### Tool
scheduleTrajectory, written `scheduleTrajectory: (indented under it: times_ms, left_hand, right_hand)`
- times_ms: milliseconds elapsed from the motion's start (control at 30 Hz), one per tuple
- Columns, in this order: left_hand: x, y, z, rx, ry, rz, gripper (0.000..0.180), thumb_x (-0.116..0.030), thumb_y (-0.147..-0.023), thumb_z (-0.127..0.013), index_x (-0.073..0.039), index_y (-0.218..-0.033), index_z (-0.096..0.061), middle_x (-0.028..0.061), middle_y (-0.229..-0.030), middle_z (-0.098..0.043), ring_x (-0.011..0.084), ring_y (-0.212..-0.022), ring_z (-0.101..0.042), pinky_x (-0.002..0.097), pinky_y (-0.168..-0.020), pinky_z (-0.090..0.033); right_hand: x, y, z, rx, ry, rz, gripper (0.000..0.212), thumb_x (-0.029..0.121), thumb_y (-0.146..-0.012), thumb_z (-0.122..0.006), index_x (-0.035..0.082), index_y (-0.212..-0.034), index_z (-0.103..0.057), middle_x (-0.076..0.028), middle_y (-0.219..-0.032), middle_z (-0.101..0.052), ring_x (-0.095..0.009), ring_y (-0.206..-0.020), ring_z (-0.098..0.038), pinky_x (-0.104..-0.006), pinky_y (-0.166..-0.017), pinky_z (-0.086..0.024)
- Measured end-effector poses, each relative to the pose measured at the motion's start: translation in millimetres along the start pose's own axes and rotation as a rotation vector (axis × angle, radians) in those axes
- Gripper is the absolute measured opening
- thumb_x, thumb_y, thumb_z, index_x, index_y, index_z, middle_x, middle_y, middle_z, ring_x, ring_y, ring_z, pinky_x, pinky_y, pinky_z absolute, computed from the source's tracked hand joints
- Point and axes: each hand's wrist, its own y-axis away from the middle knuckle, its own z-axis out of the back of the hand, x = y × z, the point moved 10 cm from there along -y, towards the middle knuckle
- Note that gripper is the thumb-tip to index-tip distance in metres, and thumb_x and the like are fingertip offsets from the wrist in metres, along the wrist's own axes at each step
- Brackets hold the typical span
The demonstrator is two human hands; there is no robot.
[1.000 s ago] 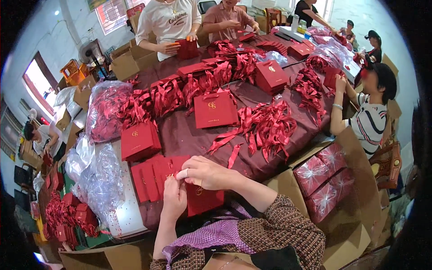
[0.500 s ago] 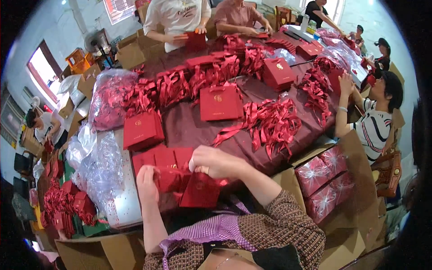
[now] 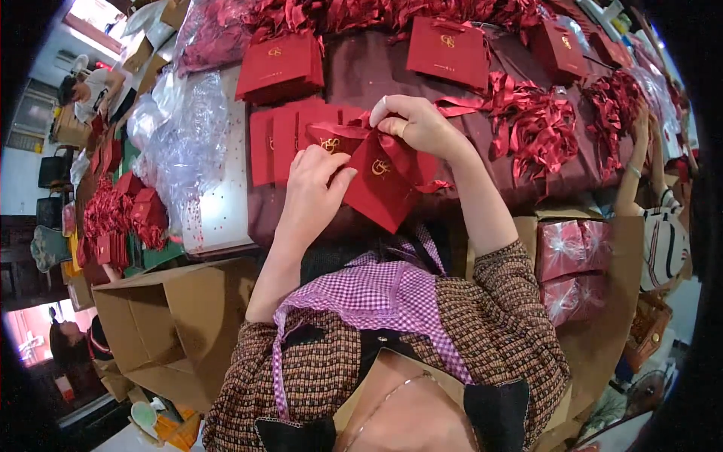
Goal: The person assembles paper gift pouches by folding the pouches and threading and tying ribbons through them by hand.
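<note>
Pinching red ribbon (image 3: 343, 132) at the top of a tilted red bag (image 3: 379, 188), the right hand (image 3: 416, 129) was at the near side of the table (image 3: 365, 68). The left hand (image 3: 312, 187) curled just left; whether it gripped anything could not be told.

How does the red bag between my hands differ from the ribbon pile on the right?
The red bag is flat-sided and smooth; the ribbon pile is a tangle of strips. The red bag bears a gold emblem; the ribbon pile shows none. The red bag is tilted, corner down; the ribbon pile lies on the table. Both are red.
</note>
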Motion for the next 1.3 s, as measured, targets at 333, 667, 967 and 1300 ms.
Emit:
scheduleTrajectory:
  times_ms: [333, 667, 967, 1300]
  left_hand:
    - [37.1, 3.4, -5.1, -0.044, 0.101, 0.231, 0.007, -0.005, -0.076, -0.067, 0.001, -0.078, -0.063, 0.0116, -0.071, -0.056, 0.0268, -0.07, -0.056, 0.0362, -0.065, -0.045]
    - [63.2, 2.5, -12.9, -0.061, 0.208, 0.388, 0.012, -0.007, -0.082, -0.066, 0.004, -0.087, -0.066, 0.0072, -0.07, -0.063, 0.0096, -0.062, -0.055, 0.025, -0.057, -0.044]
    - [72.1, 5.6, -17.6, -0.06, 0.223, 0.439, 0.015, -0.009, -0.083, -0.065, 0.004, -0.088, -0.066, 0.0116, -0.067, -0.065, 0.0122, -0.061, -0.06, 0.028, -0.057, -0.047]
    - [87.6, 7.6, -20.3, -0.056, 0.434, 0.521, 0.015, -0.008, -0.086, -0.063, 0.005, -0.093, -0.066, 0.0013, -0.069, -0.062, 0.0056, -0.063, -0.052, 0.0225, -0.058, -0.043]
  right_hand:
    - [-3.2, 61.2, 41.0, -0.209, 0.158, -0.062, 0.024, 0.013, -0.082, -0.069, 0.001, -0.102, -0.063, -0.006, -0.095, -0.065, -0.014, -0.09, -0.058, -0.0277, -0.081, -0.046]
    - [-20.2, 127.5, 28.0, -0.272, 0.44, 0.043, 0.02, 0.012, -0.075, -0.071, 0.004, -0.091, -0.063, -0.013, -0.084, -0.062, -0.033, -0.085, -0.058, -0.0401, -0.078, -0.045]
    - [-23.5, 144.4, 48.1, -0.356, -0.697, -0.049, 0.022, 0.015, -0.091, -0.06, 0.0, -0.108, -0.062, -0.008, -0.082, -0.064, -0.015, -0.07, -0.06, -0.0257, -0.061, -0.048]
    - [-3.5, 125.2, 28.6, -0.31, -0.274, -0.102, 0.013, -0.003, -0.086, -0.06, -0.002, -0.099, -0.062, -0.006, -0.097, -0.066, -0.01, -0.087, -0.061, -0.0238, -0.077, -0.049]
